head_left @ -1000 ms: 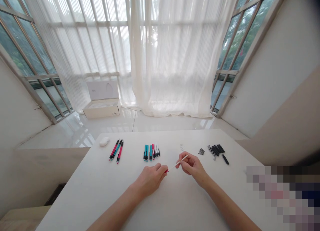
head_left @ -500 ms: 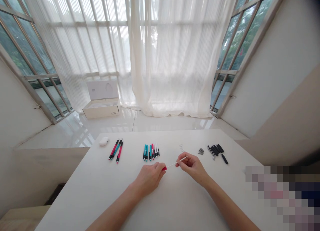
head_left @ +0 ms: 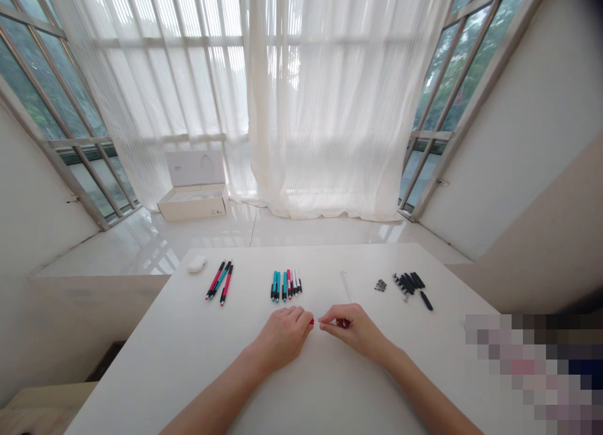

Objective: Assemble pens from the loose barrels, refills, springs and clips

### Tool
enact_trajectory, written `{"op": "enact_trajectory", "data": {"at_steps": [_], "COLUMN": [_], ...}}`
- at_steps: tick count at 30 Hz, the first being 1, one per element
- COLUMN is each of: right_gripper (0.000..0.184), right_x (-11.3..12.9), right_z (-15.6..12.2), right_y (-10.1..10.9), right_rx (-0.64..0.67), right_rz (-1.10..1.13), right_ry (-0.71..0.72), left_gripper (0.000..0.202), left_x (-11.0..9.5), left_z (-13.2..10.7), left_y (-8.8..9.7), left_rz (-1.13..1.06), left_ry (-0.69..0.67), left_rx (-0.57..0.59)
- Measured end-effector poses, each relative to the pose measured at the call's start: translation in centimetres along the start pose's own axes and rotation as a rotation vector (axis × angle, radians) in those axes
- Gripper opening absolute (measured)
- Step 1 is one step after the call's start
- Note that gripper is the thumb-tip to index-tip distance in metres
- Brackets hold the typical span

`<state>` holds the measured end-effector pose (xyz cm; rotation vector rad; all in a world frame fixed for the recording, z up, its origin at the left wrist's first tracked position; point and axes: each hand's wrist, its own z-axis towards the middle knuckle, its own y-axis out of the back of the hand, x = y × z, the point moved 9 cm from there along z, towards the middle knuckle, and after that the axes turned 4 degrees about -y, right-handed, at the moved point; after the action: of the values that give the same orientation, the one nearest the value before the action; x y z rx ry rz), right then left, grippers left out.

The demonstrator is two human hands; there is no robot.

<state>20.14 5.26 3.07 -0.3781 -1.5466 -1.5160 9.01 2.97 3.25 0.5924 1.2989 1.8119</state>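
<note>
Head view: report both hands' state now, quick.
Left hand: closed, pinching the red end of a pen refill.
Right hand: closed, pinching the refill's thin white end.

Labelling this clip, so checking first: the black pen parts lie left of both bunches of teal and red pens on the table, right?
No: the black pen parts lie right of both bunches of teal and red pens, not left, on the table, as the head view shows.

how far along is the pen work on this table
Looks done: three pens laid together at the far left. In hand: a thin white rod with a red end, between the left hand and right hand. Left lying out: teal, pink and white barrels, thin metal rods, small metal parts, black parts.
</note>
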Motion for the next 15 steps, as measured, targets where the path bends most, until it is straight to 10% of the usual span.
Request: {"op": "enact_trajectory", "data": {"at_steps": [15], "right_gripper": [0.026], "right_x": [0.27], "right_z": [-0.14], "right_y": [-0.86], "right_rx": [-0.049], "right_rz": [-0.192], "right_ry": [-0.028], "left_gripper": [0.011], "left_x": [-0.07], "left_z": [0.02], "left_y": [-0.21], "left_rz": [0.067], "left_ry": [0.025], "left_rx": [0.022]}}
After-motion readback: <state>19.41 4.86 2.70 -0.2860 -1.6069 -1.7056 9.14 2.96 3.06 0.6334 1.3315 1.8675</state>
